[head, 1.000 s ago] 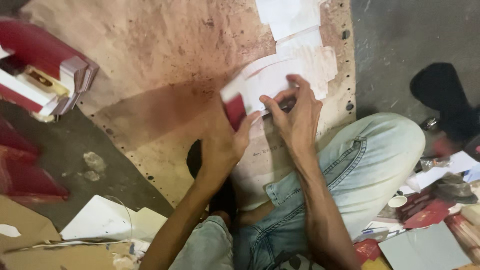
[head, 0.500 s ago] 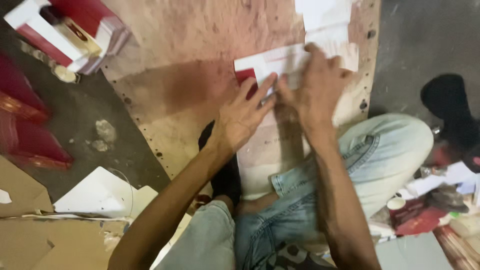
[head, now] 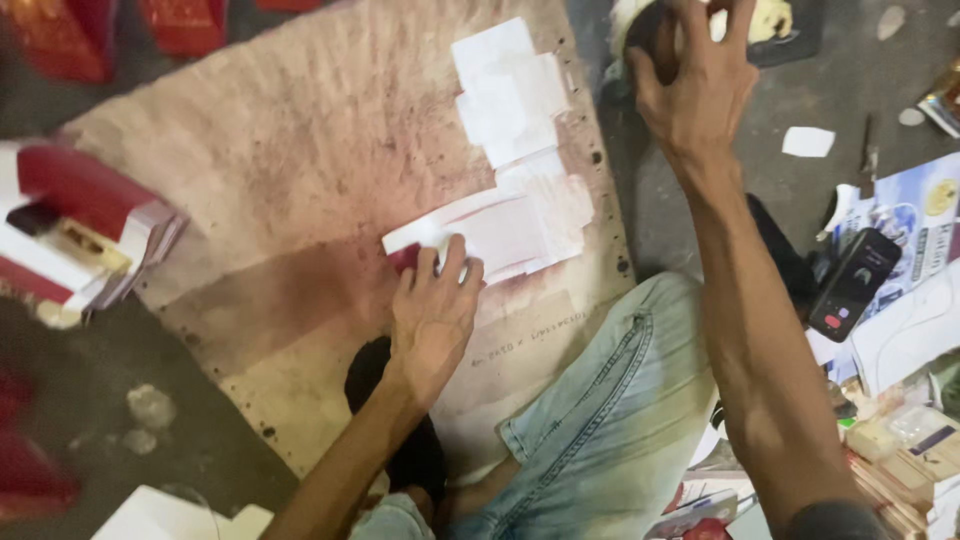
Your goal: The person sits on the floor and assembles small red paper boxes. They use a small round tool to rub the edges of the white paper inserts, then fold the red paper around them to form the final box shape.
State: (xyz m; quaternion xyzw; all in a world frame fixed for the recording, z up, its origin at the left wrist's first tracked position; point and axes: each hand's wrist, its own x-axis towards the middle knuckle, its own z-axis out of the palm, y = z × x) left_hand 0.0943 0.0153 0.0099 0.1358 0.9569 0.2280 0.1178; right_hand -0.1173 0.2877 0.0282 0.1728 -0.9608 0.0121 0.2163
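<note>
White paper piece (head: 500, 235) lies flat on stained board (head: 300, 200), left hand (head: 432, 318) open, pressing its edge. Right hand (head: 695, 85) up top, fingers curled over round object (head: 650, 25). Sticking prob. unfinished.

Two hands (head: 432, 320), one wooden board (head: 300, 200), one phone (head: 853, 284)

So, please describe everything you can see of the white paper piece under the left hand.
The white paper piece lies flat on the stained wooden board, long side slightly tilted. It looks thin, matte, with a red part showing at its left end. The left hand presses its near edge with spread fingertips. More white sheets overlap above it.
</note>
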